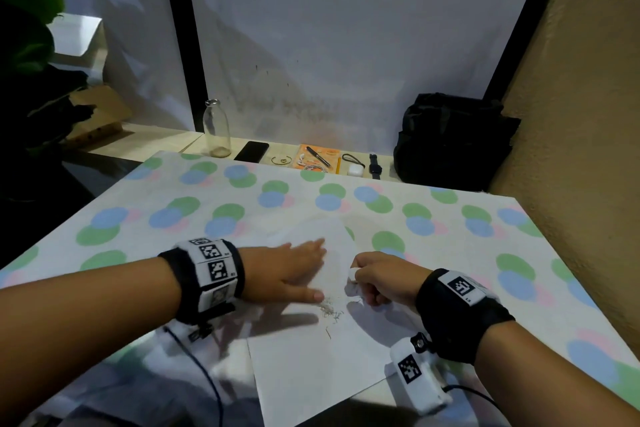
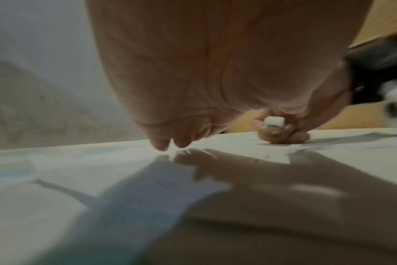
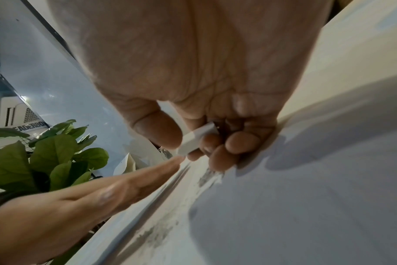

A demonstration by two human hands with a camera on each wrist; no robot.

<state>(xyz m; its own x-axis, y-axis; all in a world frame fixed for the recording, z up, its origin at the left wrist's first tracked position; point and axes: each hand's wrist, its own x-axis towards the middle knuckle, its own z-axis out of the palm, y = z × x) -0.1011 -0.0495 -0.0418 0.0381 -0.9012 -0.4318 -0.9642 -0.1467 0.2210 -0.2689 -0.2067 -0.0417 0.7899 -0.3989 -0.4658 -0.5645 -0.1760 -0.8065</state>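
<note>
The right hand (image 1: 381,282) pinches the white eraser (image 1: 352,274) between thumb and curled fingers just over the sheet of paper (image 1: 311,357), which the left hand (image 1: 287,270) touches with straight, close-set fingers, so a hasty sweep could smear the eraser crumbs (image 1: 330,309) or crease the sheet.

The flat table top (image 1: 450,218), covered in white sheeting printed with green, blue and pink discs, carries a white rectangular sheet of paper (image 1: 311,357) lying flat at its near centre. Beyond its far edge, a light wooden ledge (image 1: 149,144) bears a clear glass bottle (image 1: 216,130) at left and a black fabric bag (image 1: 453,142) at right.
</note>
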